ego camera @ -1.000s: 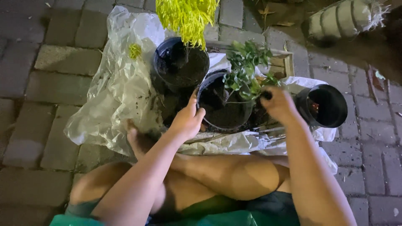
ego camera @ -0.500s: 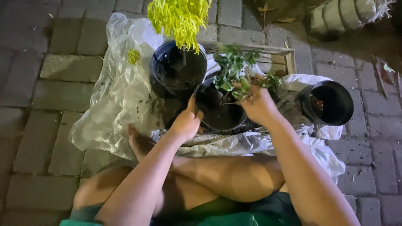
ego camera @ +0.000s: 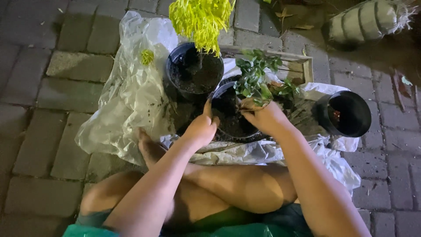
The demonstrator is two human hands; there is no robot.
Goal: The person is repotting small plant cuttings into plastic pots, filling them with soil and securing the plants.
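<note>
A black plastic pot (ego camera: 224, 103) partly filled with dark soil sits on a crumpled white plastic sheet (ego camera: 127, 96). My left hand (ego camera: 202, 127) grips its near left rim, thumb up along the edge. My right hand (ego camera: 265, 117) reaches over the pot's right side, cupped above the soil at the base of a small green leafy plant (ego camera: 255, 79); whether it grips the stem is unclear. Behind stands a second black pot (ego camera: 195, 72) holding soil and a bright yellow-green plant (ego camera: 201, 19).
An empty black pot (ego camera: 346, 113) lies at the right. A shallow wooden crate (ego camera: 300, 66) sits behind the plants. My bare legs are crossed at the front, one foot (ego camera: 147, 147) on the sheet. Brick paving surrounds everything; a striped woven object (ego camera: 364, 19) lies far right.
My right hand has moved left from the pot's far right side to over the soil by the green plant. My left hand stays on the rim. The camera shifted slightly.
</note>
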